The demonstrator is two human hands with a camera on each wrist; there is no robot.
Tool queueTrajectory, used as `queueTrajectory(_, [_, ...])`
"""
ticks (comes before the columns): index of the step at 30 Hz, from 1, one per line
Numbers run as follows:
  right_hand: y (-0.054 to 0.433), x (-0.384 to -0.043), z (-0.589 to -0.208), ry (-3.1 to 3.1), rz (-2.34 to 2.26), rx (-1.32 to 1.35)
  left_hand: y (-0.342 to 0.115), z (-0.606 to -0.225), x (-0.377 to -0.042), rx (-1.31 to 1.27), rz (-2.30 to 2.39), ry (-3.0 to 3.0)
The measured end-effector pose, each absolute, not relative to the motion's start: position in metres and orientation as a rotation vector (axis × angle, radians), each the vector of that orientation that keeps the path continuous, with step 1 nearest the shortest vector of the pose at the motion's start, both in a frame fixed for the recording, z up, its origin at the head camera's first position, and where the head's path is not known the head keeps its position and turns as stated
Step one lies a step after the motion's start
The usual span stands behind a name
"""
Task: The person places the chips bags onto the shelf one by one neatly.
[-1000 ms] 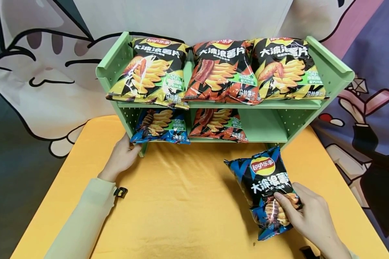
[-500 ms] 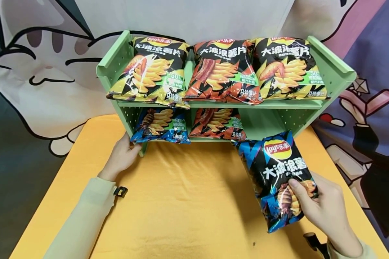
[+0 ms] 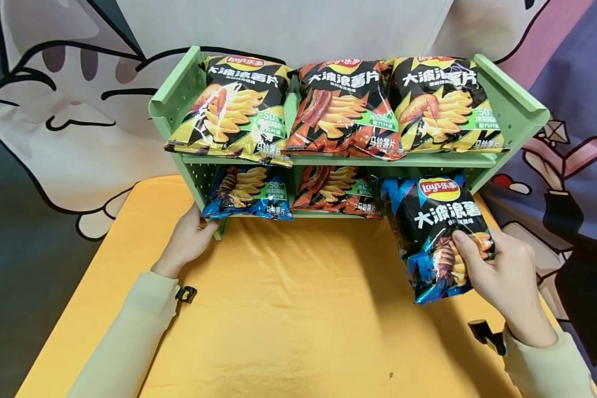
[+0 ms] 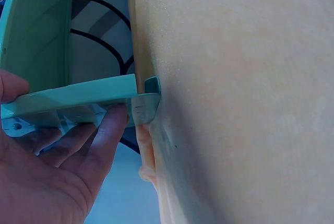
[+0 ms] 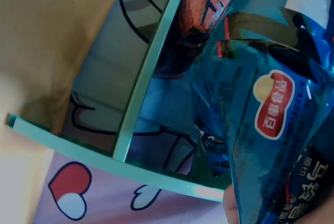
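Note:
My right hand pinches a blue and black bag of potato chips by its lower right side, thumb across the front. The bag's top stands at the right opening of the lower tier of a green two-tier shelf. From the right wrist view, the bag's blue back faces the camera, close to the shelf's side frame. My left hand holds the shelf's lower left side. In the left wrist view its thumb and fingers clasp the green side panel.
Another blue chip bag and a red one sit on the lower tier. Above them, two yellow bags flank a red bag. A yellow cloth covers the table. Behind hangs a cartoon-printed backdrop.
My right hand has carried the blue chip bag up and to the right, from over the tablecloth to the shelf's lower right opening. The left hand has kept its place.

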State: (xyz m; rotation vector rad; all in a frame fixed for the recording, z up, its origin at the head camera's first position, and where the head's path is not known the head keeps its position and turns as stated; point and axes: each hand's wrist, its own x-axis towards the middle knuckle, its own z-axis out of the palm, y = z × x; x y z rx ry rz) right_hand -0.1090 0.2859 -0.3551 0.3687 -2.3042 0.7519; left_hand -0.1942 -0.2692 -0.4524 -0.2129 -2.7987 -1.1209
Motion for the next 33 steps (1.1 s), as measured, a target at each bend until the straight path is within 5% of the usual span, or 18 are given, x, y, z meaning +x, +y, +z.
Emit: queueTrajectory(33, [0.232, -0.194, -0.342, -2.413, 0.348, -0.007, -0.27, -0.452, -0.195, -0.215, -1.129, -2.793])
